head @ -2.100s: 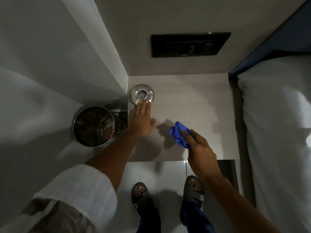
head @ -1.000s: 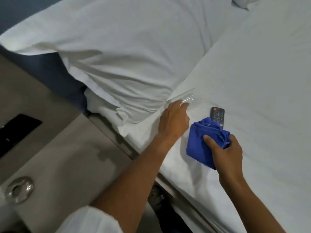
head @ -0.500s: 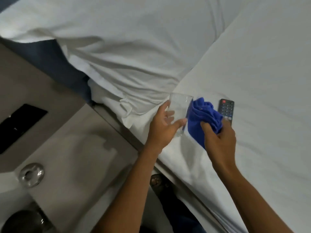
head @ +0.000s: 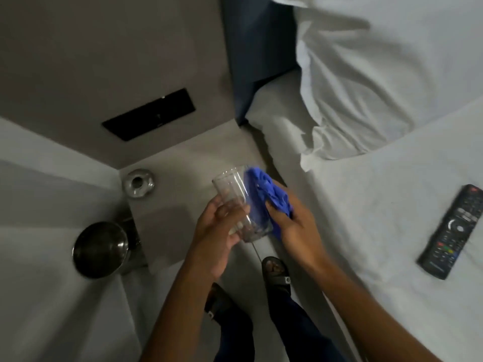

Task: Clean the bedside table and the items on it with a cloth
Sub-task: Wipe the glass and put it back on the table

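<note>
Glass now lifted over bedside table; left hand grips it, right hand clutches cloth, blurred.

You see dim light, grey wall with black switch panel, blue headboard, white bed and pillow right of your fingers, steel bin left.

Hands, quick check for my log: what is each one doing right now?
Left hand: closed around the clear glass.
Right hand: closed on the blue cloth, pressed against the glass.
</note>
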The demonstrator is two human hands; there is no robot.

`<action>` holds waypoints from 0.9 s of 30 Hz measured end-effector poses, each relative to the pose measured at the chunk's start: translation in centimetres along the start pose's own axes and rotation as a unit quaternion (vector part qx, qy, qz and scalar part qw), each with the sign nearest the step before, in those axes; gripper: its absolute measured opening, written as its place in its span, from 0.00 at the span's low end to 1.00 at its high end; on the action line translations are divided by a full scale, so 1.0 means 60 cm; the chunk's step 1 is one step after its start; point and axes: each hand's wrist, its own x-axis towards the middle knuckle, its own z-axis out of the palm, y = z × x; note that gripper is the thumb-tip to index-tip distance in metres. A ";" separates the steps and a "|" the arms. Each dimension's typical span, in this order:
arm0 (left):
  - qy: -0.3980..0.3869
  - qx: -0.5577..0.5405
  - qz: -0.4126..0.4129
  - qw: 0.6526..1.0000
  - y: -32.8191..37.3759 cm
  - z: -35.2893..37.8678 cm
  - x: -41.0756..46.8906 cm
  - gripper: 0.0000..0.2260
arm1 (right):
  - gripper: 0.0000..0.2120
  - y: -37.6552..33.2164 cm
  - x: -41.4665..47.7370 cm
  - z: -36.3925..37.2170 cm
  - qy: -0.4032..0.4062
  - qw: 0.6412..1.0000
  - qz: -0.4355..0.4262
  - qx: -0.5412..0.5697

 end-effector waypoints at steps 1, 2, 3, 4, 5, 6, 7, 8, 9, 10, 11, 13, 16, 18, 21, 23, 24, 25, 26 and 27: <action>0.002 0.020 -0.002 1.000 0.002 -0.021 -0.012 0.29 | 0.18 -0.012 0.013 0.023 -0.030 0.999 -0.007 -0.013; 0.006 0.039 -0.002 0.999 0.003 -0.038 -0.021 0.35 | 0.18 -0.025 0.021 0.043 -0.066 0.997 -0.021 -0.034; 0.017 0.050 0.003 0.999 0.008 -0.053 -0.029 0.39 | 0.18 -0.035 0.024 0.062 -0.101 0.993 -0.037 -0.054; 0.035 0.047 0.015 0.998 0.015 -0.072 -0.037 0.40 | 0.19 -0.043 0.023 0.083 -0.129 0.988 -0.047 -0.068; 0.055 0.033 0.033 0.997 0.022 -0.087 -0.041 0.40 | 0.19 -0.046 0.018 0.098 -0.144 0.986 -0.050 -0.073; 0.076 0.007 0.049 0.996 0.028 -0.099 -0.045 0.39 | 0.19 -0.044 0.011 0.106 -0.147 0.986 -0.042 -0.070; 0.096 -0.024 0.060 0.993 0.034 -0.109 -0.048 0.37 | 0.18 -0.039 0.001 0.111 -0.138 0.989 -0.025 -0.054; 0.109 -0.059 0.069 0.990 0.041 -0.125 -0.052 0.36 | 0.17 -0.032 -0.008 0.122 -0.123 0.992 0.002 -0.026; 0.114 -0.086 0.071 0.987 0.043 -0.133 -0.054 0.36 | 0.16 -0.023 -0.019 0.128 -0.099 0.994 0.043 0.012; 0.114 -0.106 0.072 0.985 0.045 -0.141 -0.056 0.37 | 0.15 -0.014 -0.029 0.139 -0.076 0.992 0.091 0.051; 0.118 -0.113 0.072 0.984 0.045 -0.147 -0.058 0.38 | 0.14 -0.006 -0.037 0.150 -0.061 0.983 0.139 0.098; 0.135 -0.092 0.083 0.983 0.039 -0.154 -0.060 0.42 | 0.12 0.004 -0.048 0.176 -0.045 0.960 0.203 0.185; 0.159 -0.010 0.119 0.980 0.026 -0.155 -0.067 0.48 | 0.12 0.010 -0.049 0.201 0.001 0.942 0.217 0.256; 0.163 0.032 0.137 0.977 0.023 -0.156 -0.076 0.46 | 0.12 0.009 -0.046 0.209 0.034 0.945 0.211 0.246; 0.159 0.122 0.144 0.969 0.037 -0.170 -0.094 0.42 | 0.13 -0.002 -0.040 0.207 0.063 0.964 0.171 0.194; 0.130 0.134 0.135 0.973 0.046 -0.190 -0.104 0.41 | 0.11 -0.012 -0.036 0.207 0.060 0.977 0.131 0.157; 0.110 0.129 0.134 0.976 0.050 -0.199 -0.110 0.38 | 0.10 -0.018 -0.034 0.209 0.045 0.982 0.112 0.142; 0.093 0.126 0.129 0.979 0.053 -0.206 -0.118 0.35 | 0.09 -0.025 -0.031 0.213 0.028 0.986 0.097 0.131; 0.081 0.127 0.121 0.981 0.055 -0.213 -0.126 0.31 | 0.09 -0.031 -0.029 0.219 0.013 0.988 0.086 0.127; 0.073 0.125 0.108 0.984 0.056 -0.218 -0.133 0.27 | 0.09 -0.039 -0.026 0.228 0.006 0.988 0.079 0.132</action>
